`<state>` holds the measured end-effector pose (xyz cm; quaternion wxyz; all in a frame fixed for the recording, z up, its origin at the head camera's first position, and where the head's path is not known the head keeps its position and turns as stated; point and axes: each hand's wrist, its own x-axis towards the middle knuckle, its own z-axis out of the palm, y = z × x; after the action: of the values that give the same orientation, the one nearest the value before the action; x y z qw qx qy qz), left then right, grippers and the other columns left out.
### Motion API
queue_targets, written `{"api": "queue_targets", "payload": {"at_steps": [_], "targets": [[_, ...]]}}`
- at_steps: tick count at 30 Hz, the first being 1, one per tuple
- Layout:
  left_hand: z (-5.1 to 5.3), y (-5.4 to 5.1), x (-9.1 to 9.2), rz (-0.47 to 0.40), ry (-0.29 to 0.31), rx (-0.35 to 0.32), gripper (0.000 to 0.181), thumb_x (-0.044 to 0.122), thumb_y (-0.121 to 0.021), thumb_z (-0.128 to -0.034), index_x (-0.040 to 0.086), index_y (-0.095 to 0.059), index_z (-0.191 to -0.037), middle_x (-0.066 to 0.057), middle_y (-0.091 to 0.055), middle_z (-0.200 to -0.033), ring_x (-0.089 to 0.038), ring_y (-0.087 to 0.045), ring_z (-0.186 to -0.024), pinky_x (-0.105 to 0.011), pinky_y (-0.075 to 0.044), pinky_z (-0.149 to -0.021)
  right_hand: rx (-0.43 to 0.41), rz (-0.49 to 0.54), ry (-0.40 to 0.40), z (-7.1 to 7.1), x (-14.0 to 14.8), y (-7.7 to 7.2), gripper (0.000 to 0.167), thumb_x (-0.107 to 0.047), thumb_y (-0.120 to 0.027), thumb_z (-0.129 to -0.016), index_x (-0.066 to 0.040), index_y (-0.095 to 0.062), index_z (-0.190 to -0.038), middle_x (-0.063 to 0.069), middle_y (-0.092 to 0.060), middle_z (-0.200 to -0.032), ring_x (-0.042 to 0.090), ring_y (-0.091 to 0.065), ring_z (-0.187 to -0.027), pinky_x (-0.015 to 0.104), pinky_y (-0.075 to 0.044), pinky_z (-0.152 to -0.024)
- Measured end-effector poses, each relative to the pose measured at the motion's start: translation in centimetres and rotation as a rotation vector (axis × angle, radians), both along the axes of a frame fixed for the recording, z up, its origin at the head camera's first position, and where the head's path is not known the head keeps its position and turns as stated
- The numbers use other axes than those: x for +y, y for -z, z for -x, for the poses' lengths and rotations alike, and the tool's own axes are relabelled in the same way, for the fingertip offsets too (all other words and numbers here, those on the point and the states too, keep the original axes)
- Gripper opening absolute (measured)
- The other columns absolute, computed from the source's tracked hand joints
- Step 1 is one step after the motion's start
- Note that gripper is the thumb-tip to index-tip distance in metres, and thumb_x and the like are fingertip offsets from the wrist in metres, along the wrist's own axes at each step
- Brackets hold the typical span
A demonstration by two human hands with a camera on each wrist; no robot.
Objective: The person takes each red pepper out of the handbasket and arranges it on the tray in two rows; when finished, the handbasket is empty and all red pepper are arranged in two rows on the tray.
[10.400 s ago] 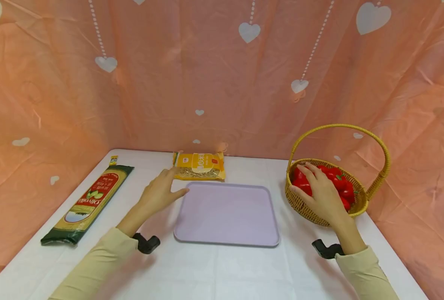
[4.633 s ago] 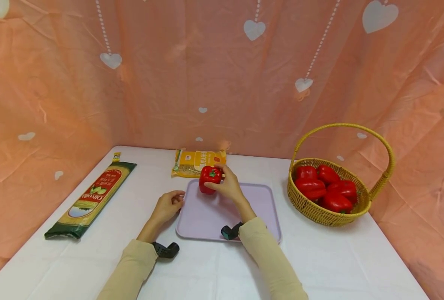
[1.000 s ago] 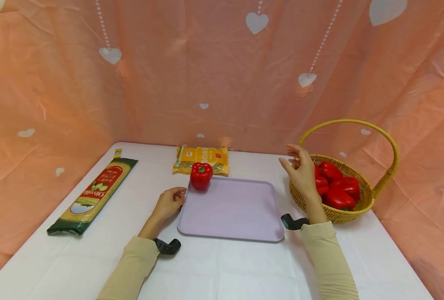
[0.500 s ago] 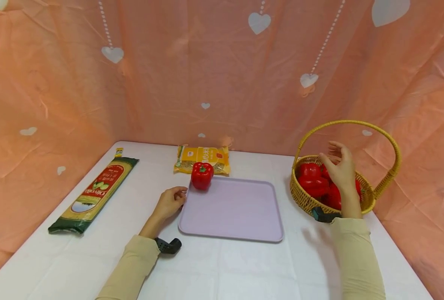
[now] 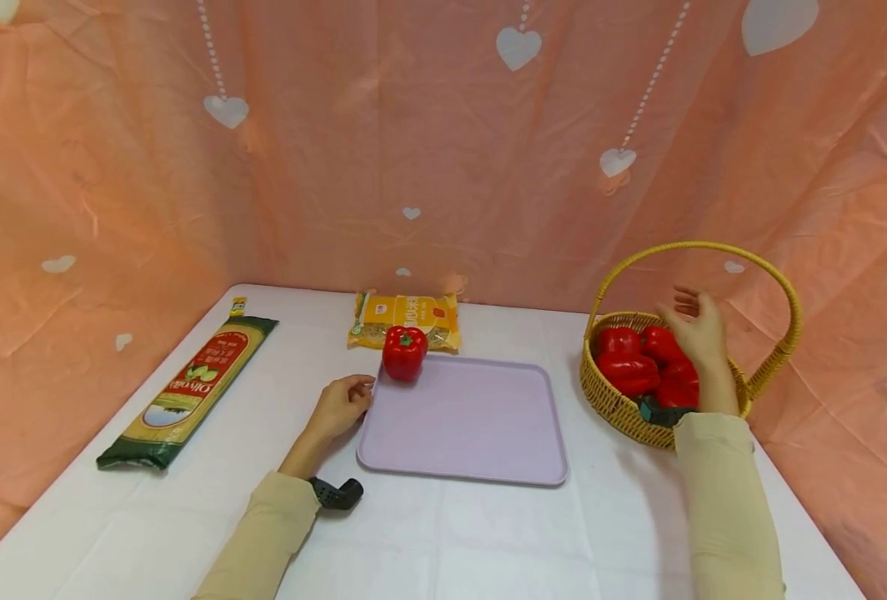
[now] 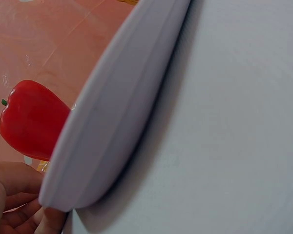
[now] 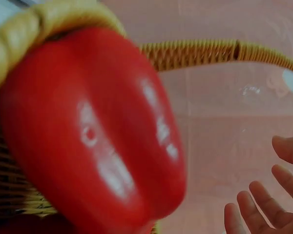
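Observation:
At the left edge of the lilac tray [image 5: 462,421], the left hand [image 5: 338,406] touches the rim with bent fingers; the left wrist view shows its fingertips [image 6: 24,214] at the tray's corner. One red pepper [image 5: 403,353] stands in the tray's back left corner. Over the wicker basket [image 5: 614,412], under its arched handle, hangs the right hand [image 5: 701,331], fingers apart and holding nothing. Several red peppers [image 5: 627,372] lie in the basket, partly hidden by that hand and wrist. A large pepper [image 7: 93,131] fills the left of the right wrist view.
A yellow packet [image 5: 406,319] lies behind the tray, close to the pepper. The long green and gold packet [image 5: 192,387] lies at the table's left side. A pink curtain with hearts [image 5: 443,150] stands behind the table.
Since the oldest views, one pepper has gone from the basket to the tray and been released. The right hand has since moved back over the basket. The left hand came to the tray's edge and stays there.

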<state>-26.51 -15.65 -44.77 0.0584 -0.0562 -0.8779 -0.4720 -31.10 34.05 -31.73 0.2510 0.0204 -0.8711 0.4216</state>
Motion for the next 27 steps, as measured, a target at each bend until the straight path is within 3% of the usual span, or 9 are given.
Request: {"api": "queue_targets", "payload": {"at_steps": [4, 11, 15, 19, 27], "targets": [[-0.2, 0.1, -0.1, -0.004, -0.001, 0.011, 0.03, -0.002, -0.057, -0.0818, -0.009, -0.06, -0.111, -0.012, -0.061, -0.083, -0.014, -0.05, -0.064, -0.021, -0.042, -0.054, -0.03, -0.005, 0.004, 0.2, 0.4, 0.4, 0.053, -0.023, -0.055, -0.091, 0.004, -0.04, -0.135, 0.024, -0.046, -0.125, 0.037, -0.044, -0.112, 0.032, -0.043, -0.093], [-0.1, 0.0, -0.1, -0.009, 0.0, 0.017, 0.03, -0.002, -0.057, -0.0821, -0.009, -0.06, -0.111, -0.012, -0.061, -0.084, -0.014, -0.05, -0.065, -0.02, -0.043, -0.054, -0.087, 0.018, 0.021, 0.6, 1.1, 1.1, 0.055, -0.022, -0.056, -0.09, 0.003, -0.041, -0.136, 0.028, -0.044, -0.128, 0.042, -0.043, -0.114, 0.027, -0.04, -0.083], [-0.1, 0.0, -0.2, -0.007, 0.006, 0.021, 0.03, -0.002, -0.057, -0.0821, -0.009, -0.06, -0.111, -0.012, -0.061, -0.084, -0.013, -0.051, -0.065, -0.021, -0.043, -0.054, -0.13, -0.019, -0.001, 0.6, 1.6, 1.3, 0.056, -0.02, -0.056, -0.091, 0.005, -0.037, -0.138, 0.033, -0.041, -0.13, 0.047, -0.041, -0.118, 0.041, -0.041, -0.092], [0.0, 0.0, -0.2, -0.009, 0.008, 0.015, 0.03, -0.002, -0.057, -0.0823, -0.009, -0.06, -0.111, -0.012, -0.061, -0.084, -0.013, -0.051, -0.065, -0.021, -0.043, -0.054, -0.177, -0.053, -0.034, 0.8, 1.9, 1.8, 0.058, -0.018, -0.056, -0.092, 0.008, -0.032, -0.138, 0.037, -0.037, -0.132, 0.051, -0.036, -0.121, 0.059, -0.031, -0.098], [0.0, 0.2, -0.1, -0.026, 0.005, 0.005, 0.03, -0.003, -0.057, -0.0825, -0.008, -0.06, -0.112, -0.012, -0.061, -0.084, -0.013, -0.051, -0.065, -0.021, -0.044, -0.054, -0.273, -0.147, -0.099, 1.2, 2.4, 2.5, 0.066, -0.018, -0.06, -0.09, 0.007, -0.027, -0.141, 0.038, -0.031, -0.136, 0.054, -0.029, -0.123, 0.064, -0.025, -0.099]]}}
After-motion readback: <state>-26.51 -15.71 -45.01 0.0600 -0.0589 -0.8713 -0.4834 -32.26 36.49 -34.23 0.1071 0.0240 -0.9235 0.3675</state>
